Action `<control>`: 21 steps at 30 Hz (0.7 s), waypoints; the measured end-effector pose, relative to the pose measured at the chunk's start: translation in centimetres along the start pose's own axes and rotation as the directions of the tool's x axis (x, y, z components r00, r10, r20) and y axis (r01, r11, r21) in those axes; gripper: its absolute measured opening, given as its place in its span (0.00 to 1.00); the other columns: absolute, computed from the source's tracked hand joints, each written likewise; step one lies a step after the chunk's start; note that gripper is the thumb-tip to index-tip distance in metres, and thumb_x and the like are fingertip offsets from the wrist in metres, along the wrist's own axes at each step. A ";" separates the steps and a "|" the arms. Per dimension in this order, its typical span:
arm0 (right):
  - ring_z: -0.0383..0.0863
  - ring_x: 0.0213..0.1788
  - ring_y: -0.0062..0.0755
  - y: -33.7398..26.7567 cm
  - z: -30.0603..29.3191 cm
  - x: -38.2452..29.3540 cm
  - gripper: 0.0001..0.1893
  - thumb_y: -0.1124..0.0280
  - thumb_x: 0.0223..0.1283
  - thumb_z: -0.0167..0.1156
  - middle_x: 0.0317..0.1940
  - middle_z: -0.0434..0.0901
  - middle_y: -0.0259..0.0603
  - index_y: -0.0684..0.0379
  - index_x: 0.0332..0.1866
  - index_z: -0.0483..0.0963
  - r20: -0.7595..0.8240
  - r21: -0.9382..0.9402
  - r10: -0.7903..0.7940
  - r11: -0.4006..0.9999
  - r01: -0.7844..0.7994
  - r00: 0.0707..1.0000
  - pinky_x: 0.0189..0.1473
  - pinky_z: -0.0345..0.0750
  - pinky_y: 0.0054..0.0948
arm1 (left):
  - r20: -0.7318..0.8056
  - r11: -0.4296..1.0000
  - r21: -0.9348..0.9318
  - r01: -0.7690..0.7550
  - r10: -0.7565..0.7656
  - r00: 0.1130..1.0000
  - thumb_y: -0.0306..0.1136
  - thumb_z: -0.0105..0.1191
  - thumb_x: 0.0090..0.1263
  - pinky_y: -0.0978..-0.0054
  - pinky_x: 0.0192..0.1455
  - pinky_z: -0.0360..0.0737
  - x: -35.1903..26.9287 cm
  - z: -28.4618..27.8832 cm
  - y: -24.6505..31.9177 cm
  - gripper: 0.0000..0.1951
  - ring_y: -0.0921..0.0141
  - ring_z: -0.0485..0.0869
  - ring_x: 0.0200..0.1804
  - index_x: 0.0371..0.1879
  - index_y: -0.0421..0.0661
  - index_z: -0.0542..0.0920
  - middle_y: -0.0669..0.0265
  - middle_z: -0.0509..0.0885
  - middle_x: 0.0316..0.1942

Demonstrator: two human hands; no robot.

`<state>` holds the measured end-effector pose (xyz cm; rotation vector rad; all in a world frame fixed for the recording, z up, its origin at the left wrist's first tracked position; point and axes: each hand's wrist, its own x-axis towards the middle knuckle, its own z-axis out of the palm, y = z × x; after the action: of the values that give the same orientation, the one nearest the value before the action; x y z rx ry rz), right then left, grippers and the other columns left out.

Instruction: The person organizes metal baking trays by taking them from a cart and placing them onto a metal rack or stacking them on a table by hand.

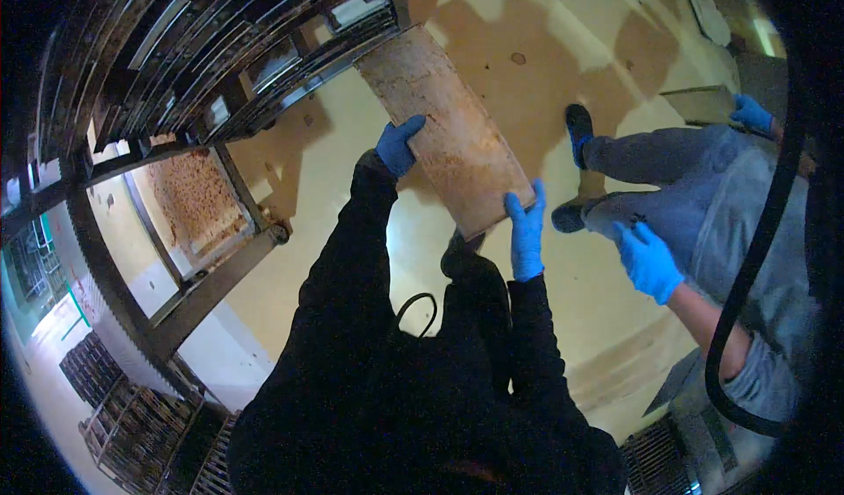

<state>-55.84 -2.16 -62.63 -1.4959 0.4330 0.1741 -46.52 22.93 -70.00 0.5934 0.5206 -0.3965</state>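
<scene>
Between my hands is a rectangular, brown-stained flat board (455,132), tilted across the view; its material is unclear. My left hand (400,147), in a blue glove, grips its left long edge with the thumb on top. My right hand (525,234), gloved in blue too, holds the near right corner. The far end of the board reaches the edge of a dark rack (264,60) with several closely spaced levels; I cannot tell whether they touch.
A co-worker in grey (738,211) stands at the right with blue gloves, one hand by another flat panel (699,104). Below the rack, a wheeled frame (217,310) stands on the yellowish floor (567,297). Dark slatted crates (138,422) are stacked at lower left.
</scene>
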 end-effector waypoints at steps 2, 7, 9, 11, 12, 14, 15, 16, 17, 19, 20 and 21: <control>0.70 0.59 0.37 2.6 2.0 1.2 0.28 0.69 0.60 0.57 0.59 0.69 0.44 0.65 0.64 0.60 0.100 0.473 0.310 0.822 -0.319 0.946 0.61 0.68 0.34 | -0.010 0.999 0.041 0.002 -0.002 1.000 0.30 0.57 0.64 0.59 0.60 0.74 0.8 -1.2 1.3 0.23 0.58 0.77 0.55 0.57 0.38 0.70 0.56 0.77 0.54; 0.72 0.57 0.37 5.4 7.0 3.9 0.26 0.71 0.60 0.55 0.57 0.71 0.45 0.67 0.63 0.61 0.062 0.512 0.325 0.801 -0.310 0.944 0.60 0.69 0.34 | 0.055 0.992 0.089 -0.092 0.087 0.995 0.29 0.55 0.65 0.60 0.61 0.73 2.8 -4.4 4.6 0.21 0.59 0.77 0.55 0.57 0.39 0.70 0.58 0.77 0.54; 0.72 0.58 0.38 6.0 8.1 5.1 0.25 0.72 0.60 0.54 0.58 0.71 0.45 0.68 0.63 0.61 0.077 0.509 0.299 0.808 -0.295 0.951 0.60 0.69 0.35 | 0.002 0.984 0.133 -0.122 0.122 0.992 0.29 0.55 0.65 0.61 0.60 0.74 3.7 -5.5 5.5 0.21 0.59 0.77 0.55 0.57 0.40 0.70 0.58 0.77 0.53; 0.75 0.54 0.35 6.5 8.9 5.2 0.24 0.71 0.59 0.56 0.54 0.74 0.44 0.66 0.61 0.64 0.035 0.499 0.273 0.828 -0.254 0.961 0.55 0.74 0.32 | -0.011 0.981 0.150 -0.124 0.127 0.992 0.28 0.55 0.65 0.61 0.60 0.74 4.4 -6.1 5.9 0.20 0.60 0.77 0.54 0.56 0.41 0.71 0.59 0.78 0.53; 0.77 0.51 0.34 6.4 9.4 5.2 0.24 0.71 0.59 0.56 0.53 0.75 0.43 0.65 0.61 0.65 0.025 0.490 0.262 0.838 -0.240 0.965 0.52 0.76 0.31 | -0.005 0.982 0.145 -0.118 0.120 0.993 0.28 0.55 0.65 0.61 0.59 0.74 4.4 -6.5 6.1 0.20 0.60 0.78 0.54 0.56 0.41 0.71 0.59 0.78 0.52; 0.77 0.52 0.34 5.9 9.8 5.4 0.24 0.71 0.59 0.56 0.54 0.74 0.43 0.65 0.61 0.65 0.034 0.523 0.262 0.818 -0.240 0.965 0.53 0.75 0.31 | 0.011 0.987 0.131 -0.096 0.096 0.995 0.28 0.55 0.65 0.61 0.58 0.75 4.7 -7.3 6.4 0.19 0.61 0.78 0.53 0.56 0.42 0.72 0.60 0.78 0.52; 0.76 0.52 0.34 5.8 10.0 5.4 0.24 0.72 0.59 0.56 0.54 0.74 0.43 0.65 0.61 0.65 0.035 0.543 0.262 0.806 -0.238 0.965 0.53 0.75 0.31 | 0.025 0.989 0.126 -0.076 0.074 0.997 0.28 0.55 0.65 0.61 0.57 0.76 5.0 -7.1 6.7 0.19 0.61 0.78 0.53 0.55 0.43 0.72 0.60 0.78 0.51; 0.75 0.54 0.35 6.1 10.0 5.4 0.25 0.71 0.60 0.56 0.56 0.73 0.43 0.65 0.62 0.64 0.036 0.553 0.269 0.797 -0.243 0.962 0.56 0.73 0.32 | 0.038 0.991 0.122 -0.056 0.052 0.998 0.28 0.55 0.64 0.61 0.57 0.76 5.3 -7.0 6.9 0.19 0.61 0.78 0.53 0.55 0.43 0.72 0.60 0.79 0.51; 0.73 0.56 0.36 6.4 9.9 5.5 0.25 0.71 0.60 0.55 0.57 0.71 0.44 0.65 0.63 0.62 0.037 0.564 0.276 0.788 -0.248 0.960 0.58 0.71 0.34 | 0.007 0.989 0.140 -0.055 0.054 0.998 0.28 0.56 0.64 0.61 0.56 0.77 5.6 -6.7 6.9 0.19 0.61 0.78 0.52 0.55 0.43 0.72 0.60 0.79 0.51; 0.72 0.58 0.36 6.3 10.1 5.7 0.26 0.71 0.61 0.55 0.59 0.70 0.44 0.65 0.64 0.61 0.025 0.574 0.292 0.779 -0.253 0.956 0.61 0.69 0.35 | -0.048 0.984 0.168 -0.052 0.060 0.997 0.27 0.56 0.64 0.61 0.55 0.77 6.3 -6.3 6.9 0.19 0.61 0.79 0.52 0.55 0.44 0.72 0.61 0.79 0.50; 0.72 0.58 0.36 6.2 10.3 5.7 0.26 0.71 0.61 0.55 0.59 0.70 0.44 0.65 0.64 0.61 0.014 0.577 0.304 0.776 -0.256 0.953 0.61 0.69 0.34 | -0.058 0.986 0.163 -0.039 0.049 0.997 0.27 0.56 0.64 0.61 0.55 0.77 6.4 -6.3 7.1 0.20 0.61 0.79 0.52 0.55 0.44 0.71 0.61 0.79 0.50; 0.72 0.59 0.36 6.2 10.3 5.7 0.26 0.71 0.61 0.55 0.59 0.70 0.44 0.65 0.64 0.62 0.000 0.578 0.314 0.775 -0.256 0.949 0.61 0.69 0.34 | -0.065 0.987 0.156 -0.025 0.036 0.997 0.27 0.56 0.64 0.61 0.55 0.78 6.6 -6.5 7.0 0.20 0.61 0.78 0.52 0.55 0.44 0.71 0.61 0.78 0.51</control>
<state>-51.21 7.57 -70.38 -0.8347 0.7242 0.1901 -40.06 30.93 -75.37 0.7665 0.5479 -0.3909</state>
